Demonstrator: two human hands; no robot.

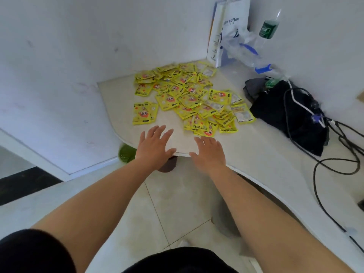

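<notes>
The left hand (pixel 155 143) is being held flat at the table's near edge, fingers straight and spread wide, with nothing being gripped. The right hand (pixel 209 152) is being held the same way beside it, palm down and empty. Whether the palms are touching the surface cannot be told.

The yellow sachets (pixel 189 95) are being reached for. They are lying in a loose heap on the table (pixel 262 154), beyond the fingertips toward the corner, the nearest ones just ahead of the right fingers. By judgement, the heap is best being gathered with both palms kept low. The stray sachet (pixel 142 113) at the left is being drawn in first, so that nothing is being pushed over the curved edge. Such glossy packs are probably being moved more surely by sliding than by pinching.

At the left, a white wall (pixel 59 66) is being met by the pale tabletop, and a green round object (pixel 126 153) is being half hidden below its edge, above the tiled floor (pixel 177 203). In the corner a white paper bag (pixel 228 30) and a clear plastic bag (pixel 244 48) are being propped, with a green-labelled bottle (pixel 268 26) just beside them. Further right a black bag (pixel 291 115) and dark cables (pixel 334 168) are lying on the surface.
</notes>
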